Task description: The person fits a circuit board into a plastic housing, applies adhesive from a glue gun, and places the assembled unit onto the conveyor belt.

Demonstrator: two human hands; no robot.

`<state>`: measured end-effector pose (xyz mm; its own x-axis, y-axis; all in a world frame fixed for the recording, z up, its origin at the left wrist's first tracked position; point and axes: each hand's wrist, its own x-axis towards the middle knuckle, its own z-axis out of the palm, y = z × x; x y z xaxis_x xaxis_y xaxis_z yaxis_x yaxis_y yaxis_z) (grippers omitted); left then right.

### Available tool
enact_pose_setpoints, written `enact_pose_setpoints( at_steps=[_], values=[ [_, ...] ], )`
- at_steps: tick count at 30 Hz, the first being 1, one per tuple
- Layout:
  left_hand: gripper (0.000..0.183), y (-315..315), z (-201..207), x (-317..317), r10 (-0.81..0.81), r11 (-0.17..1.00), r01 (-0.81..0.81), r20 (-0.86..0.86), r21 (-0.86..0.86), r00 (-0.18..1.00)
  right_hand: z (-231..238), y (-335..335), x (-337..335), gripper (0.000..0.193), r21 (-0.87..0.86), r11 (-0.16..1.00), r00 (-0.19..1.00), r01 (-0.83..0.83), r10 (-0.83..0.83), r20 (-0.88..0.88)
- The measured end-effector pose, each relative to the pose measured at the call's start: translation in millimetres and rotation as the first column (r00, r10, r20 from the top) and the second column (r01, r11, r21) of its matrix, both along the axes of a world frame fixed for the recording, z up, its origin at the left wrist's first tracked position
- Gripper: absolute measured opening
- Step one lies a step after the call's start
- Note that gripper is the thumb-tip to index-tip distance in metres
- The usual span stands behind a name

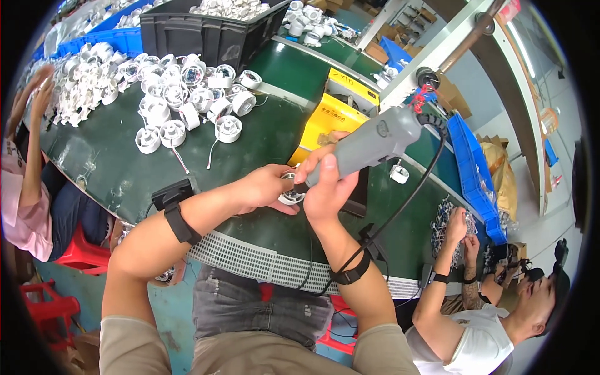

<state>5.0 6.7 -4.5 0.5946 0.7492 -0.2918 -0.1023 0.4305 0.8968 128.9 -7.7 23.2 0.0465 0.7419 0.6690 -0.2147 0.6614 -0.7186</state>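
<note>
My right hand [329,195] is wrapped round a grey electric screwdriver [378,140], tilted so that its tip end points down and left. A black coiled cable leaves its upper end. My left hand [257,187] grips a small white round plastic housing [291,197] against the green work surface. The screwdriver's tip is at the housing, but my fingers hide the exact contact. Just beyond both hands stands a yellow screw feeder box [322,122]. Several similar white round housings [172,132], some with wires trailing, lie in a pile to the left.
A black crate [206,37] holding white parts stands at the back left. White pieces [81,87] are heaped by a co-worker's hands [41,90]. Another co-worker [456,331] sits at right, beside blue bins [478,181]. One white part [399,172] lies alone on the green table [225,162].
</note>
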Motion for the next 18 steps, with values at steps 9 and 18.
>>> enact_pose_setpoints(
  at_steps=[9, 18],
  values=[
    [0.051, 11.2, 12.0, -31.5, 0.336, 0.719, 0.131, -0.507, 0.682, 0.793, 3.9, -1.5, 29.4, 0.062, 0.040, 0.984, 0.985, -0.172, 0.172, 0.004],
    [0.064, 9.8, 34.4, -49.2, 0.892, 0.114, 0.268, -0.217, 0.957, 0.398, -20.0, 37.2, 222.1, 0.036, 0.291, 0.446, 0.122, 0.847, -0.694, 0.709]
  ],
)
